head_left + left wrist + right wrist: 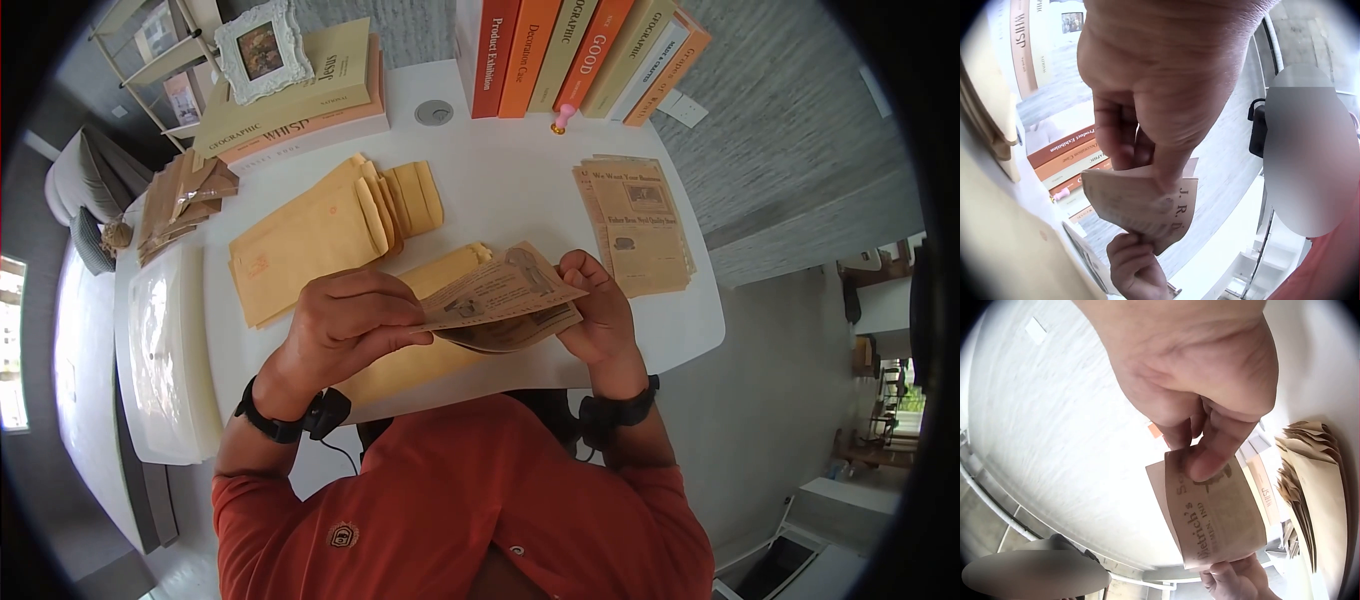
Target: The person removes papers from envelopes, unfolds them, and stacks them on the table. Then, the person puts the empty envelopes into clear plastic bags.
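Observation:
A brown printed paper sheet (505, 285), folded over, is held between both hands above the near edge of the desk. My left hand (350, 322) pinches its left end between thumb and fingers. At the other end, my right hand (602, 318) grips the paper with the thumb pressed on its printed face, as the right wrist view shows. Old-style lettering covers the folded paper (1225, 515). Beneath the hands lies a yellow kraft envelope (415, 372), partly hidden by the sheet and the left hand.
A pile of kraft envelopes (305, 245) lies to the left. More printed sheets (640, 240) are stacked at the right. Brown packets (185, 200) and a translucent white case (170, 350) sit far left. Upright books (545, 60) and stacked books (300, 105) line the back.

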Motion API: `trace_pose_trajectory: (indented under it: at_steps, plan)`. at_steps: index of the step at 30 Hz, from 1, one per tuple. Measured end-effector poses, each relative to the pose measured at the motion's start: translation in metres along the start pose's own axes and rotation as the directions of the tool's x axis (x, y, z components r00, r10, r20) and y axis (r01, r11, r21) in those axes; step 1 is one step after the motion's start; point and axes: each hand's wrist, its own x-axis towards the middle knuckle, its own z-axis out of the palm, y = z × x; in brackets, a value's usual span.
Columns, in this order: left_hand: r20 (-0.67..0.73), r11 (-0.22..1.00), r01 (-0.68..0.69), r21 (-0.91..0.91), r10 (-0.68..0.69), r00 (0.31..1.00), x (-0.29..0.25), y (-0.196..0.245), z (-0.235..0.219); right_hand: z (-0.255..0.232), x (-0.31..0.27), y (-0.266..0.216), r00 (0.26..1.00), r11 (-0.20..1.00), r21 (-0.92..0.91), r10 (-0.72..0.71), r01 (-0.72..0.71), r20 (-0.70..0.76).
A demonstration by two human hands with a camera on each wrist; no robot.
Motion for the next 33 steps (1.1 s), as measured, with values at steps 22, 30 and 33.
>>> trace_pose_trajectory:
  at_steps: [22,30,33]
  plan:
    - [0.011,0.934,-0.149,0.324,0.154,0.988,-0.001,0.011,0.017,0.008,-0.009,-0.005,0.993,0.997,-0.013,0.068,-0.07,-0.1]
    - [-0.079,0.992,0.067,-0.103,-0.075,0.994,-0.014,-0.014,0.009,0.006,-0.016,-0.002,0.999,0.998,-0.044,0.04,-0.04,-0.008]
    - [-0.225,0.879,0.161,-0.449,-0.286,0.932,-0.008,-0.014,0.018,0.017,-0.024,-0.005,0.998,0.99,-0.14,-0.004,-0.004,-0.055]
